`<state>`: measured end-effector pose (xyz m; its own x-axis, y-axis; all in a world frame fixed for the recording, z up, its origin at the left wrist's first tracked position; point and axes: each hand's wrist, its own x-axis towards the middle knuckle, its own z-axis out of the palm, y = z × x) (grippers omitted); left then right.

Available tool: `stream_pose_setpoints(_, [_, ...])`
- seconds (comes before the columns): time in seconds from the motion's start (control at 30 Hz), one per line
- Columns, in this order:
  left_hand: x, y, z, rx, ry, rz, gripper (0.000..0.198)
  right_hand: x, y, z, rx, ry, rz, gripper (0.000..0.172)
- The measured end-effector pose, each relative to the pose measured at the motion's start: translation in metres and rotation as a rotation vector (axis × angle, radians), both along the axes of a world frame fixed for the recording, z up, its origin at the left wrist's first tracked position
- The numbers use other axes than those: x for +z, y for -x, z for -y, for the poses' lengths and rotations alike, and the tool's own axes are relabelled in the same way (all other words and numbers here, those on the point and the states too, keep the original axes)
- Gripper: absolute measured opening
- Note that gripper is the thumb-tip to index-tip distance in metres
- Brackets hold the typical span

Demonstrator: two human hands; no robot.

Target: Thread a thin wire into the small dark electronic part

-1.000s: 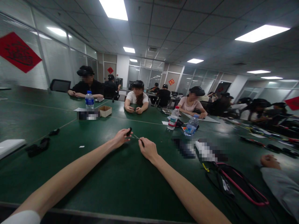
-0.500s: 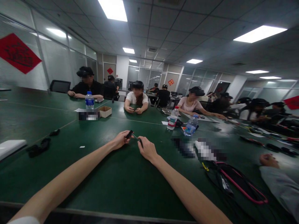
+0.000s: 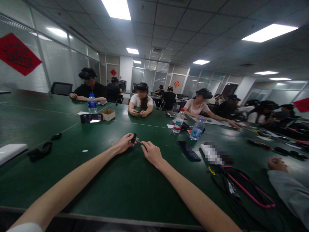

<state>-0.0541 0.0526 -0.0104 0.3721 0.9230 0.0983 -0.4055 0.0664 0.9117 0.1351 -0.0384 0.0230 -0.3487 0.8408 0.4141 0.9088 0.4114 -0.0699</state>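
Note:
Above the green table (image 3: 116, 187), my left hand (image 3: 124, 144) pinches a small black part (image 3: 133, 138), whose exact kind I cannot make out. My right hand (image 3: 152, 154) is closed around the dark handle of what looks like a screwdriver (image 3: 138, 141). Its thin metal shaft points left at the black part. Whether the tip touches the part is too small to tell. Both forearms reach forward over the table, and the hands are close together but apart.
To the right lie a dark phone (image 3: 189, 151) and a pink-edged loop with black cables (image 3: 251, 187). Two bottles (image 3: 178, 121) stand beyond. A small box (image 3: 108, 114) and another phone (image 3: 91, 118) are ahead. A co-worker's hand (image 3: 277, 164) rests at right.
The black part in my left hand has turned more upright. The screwdriver and my right hand have shifted only slightly. Across the table, a co-worker's outstretched hand has moved a little right.

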Motion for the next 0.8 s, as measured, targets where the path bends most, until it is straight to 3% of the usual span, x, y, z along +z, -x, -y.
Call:
stream_pose_setpoints(0.33, [-0.0026,-0.0033,0.0003,-0.003,-0.059,-0.027,0.027,-0.0010,0.0028,0.0007,-0.048,0.005,-0.020,0.042])
stream_pose_setpoints(0.8, [0.0022,-0.0024,0.0042,0.013,0.034,-0.004,0.028,0.0008,0.0029,0.0017,-0.037,-0.008,-0.050,0.042])
